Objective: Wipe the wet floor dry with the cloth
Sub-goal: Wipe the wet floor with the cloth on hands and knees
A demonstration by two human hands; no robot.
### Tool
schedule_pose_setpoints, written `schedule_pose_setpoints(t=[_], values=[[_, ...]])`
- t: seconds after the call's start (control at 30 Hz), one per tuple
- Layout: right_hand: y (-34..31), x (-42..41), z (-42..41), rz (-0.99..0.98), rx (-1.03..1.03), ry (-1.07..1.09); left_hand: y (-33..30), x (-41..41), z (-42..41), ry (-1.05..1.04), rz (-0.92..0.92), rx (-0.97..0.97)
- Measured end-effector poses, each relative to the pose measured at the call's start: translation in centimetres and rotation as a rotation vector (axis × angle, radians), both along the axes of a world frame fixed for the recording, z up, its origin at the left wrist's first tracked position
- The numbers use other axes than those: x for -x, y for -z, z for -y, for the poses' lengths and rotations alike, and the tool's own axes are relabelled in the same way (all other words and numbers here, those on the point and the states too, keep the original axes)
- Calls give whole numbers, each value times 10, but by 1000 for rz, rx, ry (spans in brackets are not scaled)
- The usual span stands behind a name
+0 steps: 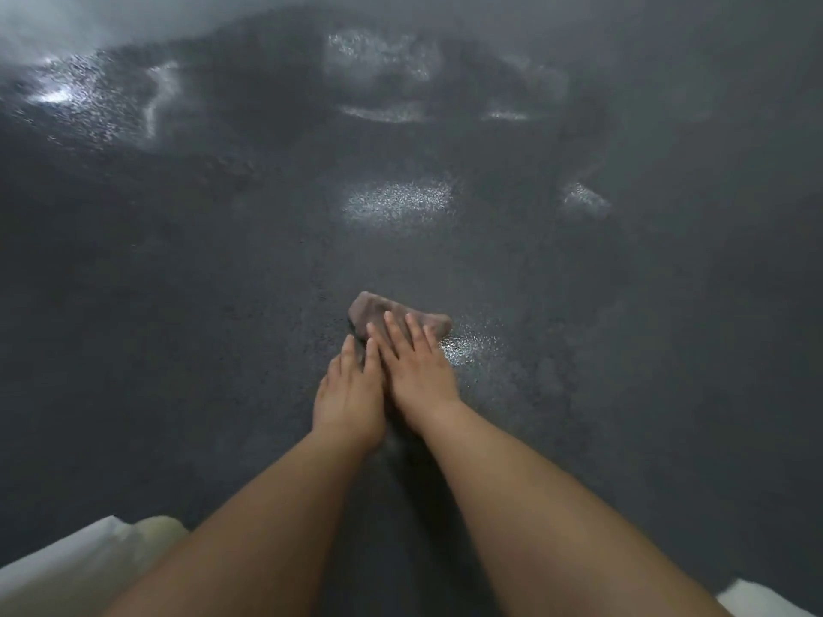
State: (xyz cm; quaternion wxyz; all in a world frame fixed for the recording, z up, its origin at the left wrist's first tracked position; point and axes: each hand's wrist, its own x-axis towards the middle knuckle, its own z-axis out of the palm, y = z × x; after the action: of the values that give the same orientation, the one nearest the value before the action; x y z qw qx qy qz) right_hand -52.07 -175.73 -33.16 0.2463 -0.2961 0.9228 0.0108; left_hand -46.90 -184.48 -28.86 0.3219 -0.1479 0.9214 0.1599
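Two bare hands and one cloth here, nothing more on the floor in the way of objects. The small, crumpled, brownish-pink cloth [392,313] lies on the dark grey, rough-grained floor [178,282], a little below the middle of the view and straight ahead of the person. The right hand [416,367] lies flat on the cloth's near edge, fingers straight and held close together, their tips reaching onto the fabric. The left hand [349,394] sits just beside it, touching its thumb side, fingers also straight and close together; its tips come up to the cloth's near left corner, though whether they actually rest on fabric or on floor I cannot tell. Both forearms run bare up from the bottom of the frame. The floor glistens in several wet patches: a small shiny spot [467,345] right against the right hand and the cloth's right end, a brighter oblong patch [396,200] farther ahead, a small one [583,198] off to its right, and broad gleaming streaks [378,60] across the far side. The cloth itself looks bunched and lumpy, higher at its far left end, tapering to the right. Pale fabric [80,563] shows at the lower left corner, and a white scrap [766,598] at the lower right.
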Motion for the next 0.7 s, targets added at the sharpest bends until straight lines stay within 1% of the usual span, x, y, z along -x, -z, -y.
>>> schedule_pose_setpoints(t=[0.1, 0.17, 0.23, 0.33, 0.4, 0.5, 0.63, 0.7], values=[[6, 6, -30, -28, 95, 51, 9, 0, -11, 59, -8, 21], [7, 17, -59, -51, 64, 115, 13, 3, -17, 105, 4, 38], [7, 32, -96, -85, 2, 252, 16, 8, -21, 124, 13, 44], [8, 43, -139, -111, -88, 520, 19, 15, -25, 152, -4, 69], [12, 35, -139, -122, -57, 653, 21, 21, -29, 182, -28, 89], [21, -4, -116, -227, 33, 740, 22, 31, -42, 201, -53, 83], [19, -57, -104, -173, 26, 841, 24, 46, -62, 263, -67, 67], [17, -64, -105, -127, -15, 897, 25, 55, -70, 304, -63, 82]])
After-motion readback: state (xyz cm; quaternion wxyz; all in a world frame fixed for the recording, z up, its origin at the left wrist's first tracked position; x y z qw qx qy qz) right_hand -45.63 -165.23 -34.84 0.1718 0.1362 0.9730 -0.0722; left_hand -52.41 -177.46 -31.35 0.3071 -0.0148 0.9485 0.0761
